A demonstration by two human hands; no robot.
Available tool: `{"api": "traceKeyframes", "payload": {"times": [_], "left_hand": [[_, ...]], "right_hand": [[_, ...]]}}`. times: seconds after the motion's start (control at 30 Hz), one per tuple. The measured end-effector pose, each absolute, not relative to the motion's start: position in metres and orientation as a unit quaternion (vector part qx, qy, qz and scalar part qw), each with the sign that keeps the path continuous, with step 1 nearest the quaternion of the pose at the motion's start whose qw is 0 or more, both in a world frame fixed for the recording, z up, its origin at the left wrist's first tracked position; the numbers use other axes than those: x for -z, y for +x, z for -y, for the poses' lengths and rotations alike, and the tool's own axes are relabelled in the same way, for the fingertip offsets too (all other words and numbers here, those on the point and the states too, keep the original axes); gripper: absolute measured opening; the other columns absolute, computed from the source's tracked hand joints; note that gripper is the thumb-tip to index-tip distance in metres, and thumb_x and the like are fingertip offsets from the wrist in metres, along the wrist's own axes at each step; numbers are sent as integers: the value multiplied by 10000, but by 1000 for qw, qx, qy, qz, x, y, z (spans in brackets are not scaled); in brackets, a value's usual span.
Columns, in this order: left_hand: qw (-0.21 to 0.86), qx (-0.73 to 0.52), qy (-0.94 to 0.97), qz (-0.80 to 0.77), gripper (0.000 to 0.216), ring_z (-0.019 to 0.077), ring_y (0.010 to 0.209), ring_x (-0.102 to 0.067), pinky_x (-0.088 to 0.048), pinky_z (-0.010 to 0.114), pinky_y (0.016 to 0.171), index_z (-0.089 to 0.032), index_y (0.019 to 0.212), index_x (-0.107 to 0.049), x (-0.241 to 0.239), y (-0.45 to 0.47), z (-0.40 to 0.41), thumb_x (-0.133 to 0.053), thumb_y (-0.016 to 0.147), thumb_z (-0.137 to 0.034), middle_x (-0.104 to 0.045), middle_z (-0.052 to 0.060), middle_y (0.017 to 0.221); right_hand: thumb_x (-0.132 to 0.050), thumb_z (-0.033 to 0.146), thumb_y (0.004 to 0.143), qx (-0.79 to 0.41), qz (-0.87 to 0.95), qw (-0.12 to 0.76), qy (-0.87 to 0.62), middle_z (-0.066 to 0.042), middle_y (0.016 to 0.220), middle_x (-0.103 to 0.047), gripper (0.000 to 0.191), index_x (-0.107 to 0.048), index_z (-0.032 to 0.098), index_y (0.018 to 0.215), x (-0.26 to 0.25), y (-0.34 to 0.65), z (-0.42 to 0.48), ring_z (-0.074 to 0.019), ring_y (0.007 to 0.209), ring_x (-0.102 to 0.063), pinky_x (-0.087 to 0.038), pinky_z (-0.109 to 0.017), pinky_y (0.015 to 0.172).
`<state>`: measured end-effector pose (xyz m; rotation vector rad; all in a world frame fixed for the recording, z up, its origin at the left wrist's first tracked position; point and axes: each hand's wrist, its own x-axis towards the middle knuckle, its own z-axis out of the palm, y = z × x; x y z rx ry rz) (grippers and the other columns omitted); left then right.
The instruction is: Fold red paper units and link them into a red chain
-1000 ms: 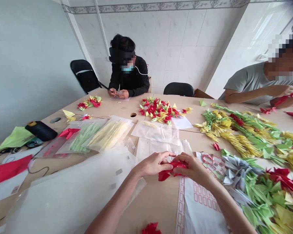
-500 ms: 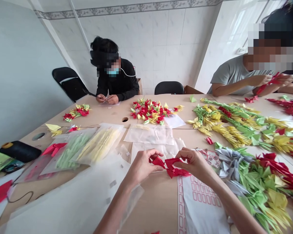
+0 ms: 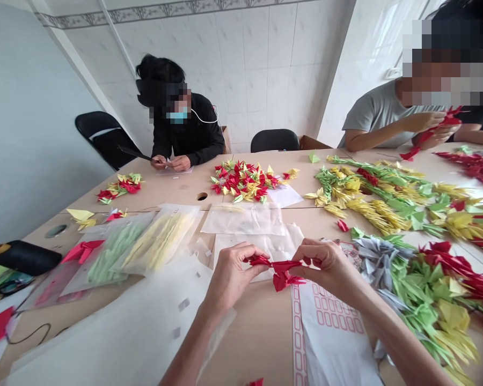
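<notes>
From where I stand, the workpiece is a red folded paper piece (image 3: 282, 280), held clear of the table (image 3: 249, 343) between the hands, above the upper edge of a white sheet printed with red outlines (image 3: 336, 327). Left hand (image 3: 234, 273): thumb and forefinger pinch the left end of the paper. Right hand (image 3: 326, 261): thumb and forefinger close on the right end, with the other fingers curled behind; their exact contact cannot be told. The paper narrows between the two grips, and a wider folded part hangs below, nearer the right hand. Whether this is one piece or two meeting at the narrow point, I cannot tell. Handling, in my judgement: very light; stiff along layered creases, soft at single-layer tips; dry, with moderate grip; liable to crumple or tear under a hard pull. Recommended hold: thick folded ends, between fingertip pads, with light pressure. Avoid loading the loose points. To the right, a heap of folded paper pieces (image 3: 424, 311) lies near the right forearm.
</notes>
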<state>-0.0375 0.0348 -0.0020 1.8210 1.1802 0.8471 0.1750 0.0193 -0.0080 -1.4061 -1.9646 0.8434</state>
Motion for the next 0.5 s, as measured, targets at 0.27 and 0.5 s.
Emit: {"api": "traceKeyframes", "payload": {"times": [0.27, 0.5], "left_hand": [[534, -336, 629, -454, 112, 136, 769, -625, -454, 214, 714, -164, 814, -676, 9, -44, -39, -694, 746, -252, -686, 16, 787], [615, -330, 559, -447, 181, 144, 774, -643, -457, 240, 739, -150, 814, -604, 9, -44, -39, -720, 717, -249, -699, 27, 798]], "right_hand": [[-633, 283, 771, -312, 744, 266, -528, 14, 660, -582, 107, -684, 207, 715, 11, 179, -25, -110, 601, -490, -336, -226, 584], [-552, 285, 829, -318, 743, 260, -529, 2, 706, -607, 165, -666, 189, 759, 11, 182, -24, -118, 622, -493, -338, -237, 587]]}}
